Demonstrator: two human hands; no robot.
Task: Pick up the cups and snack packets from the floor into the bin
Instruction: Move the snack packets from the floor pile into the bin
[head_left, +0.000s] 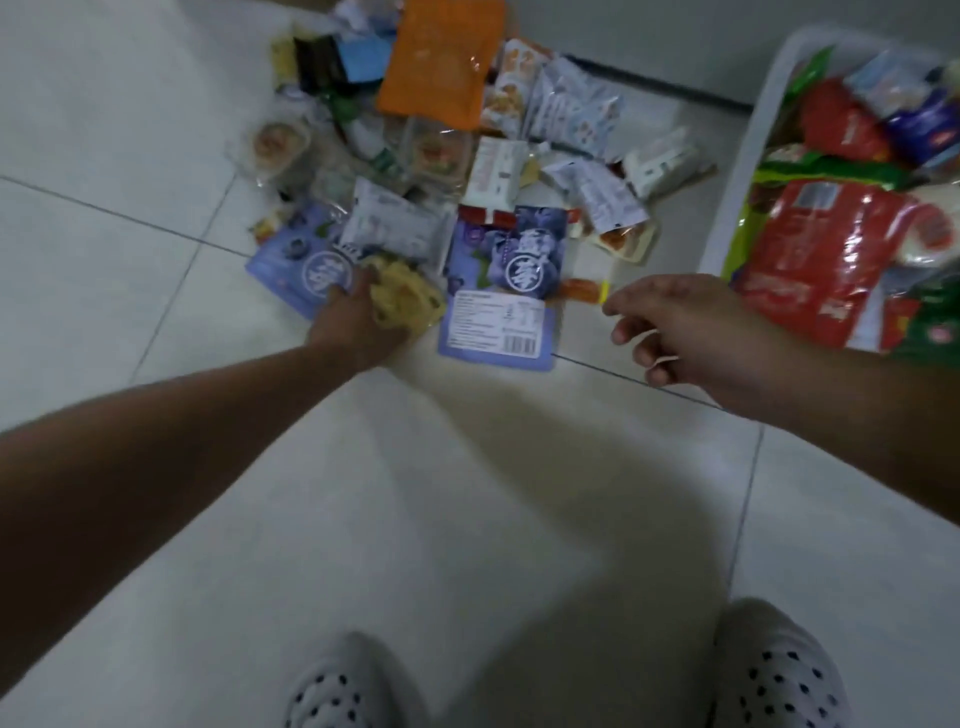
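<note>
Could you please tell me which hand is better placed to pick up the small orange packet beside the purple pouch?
The right hand: it holds nothing and its fingertips are close to the small orange packet, with the white bin on its side. The left hand grips a yellow packet.

Indoor floor (467, 519) of large, pale grey-white glossy tiles, seen from above in dim, even light. Thin dark grout lines (130, 213) cross it on the slant, one running from the left edge toward the right, others meeting it at right angles. Along the far edge, toward the top right corner, a plain pale wall (649, 36) meets the floor at a dark strip (665, 83). A soft, broad shadow (545, 467) lies across the near middle tiles
</note>
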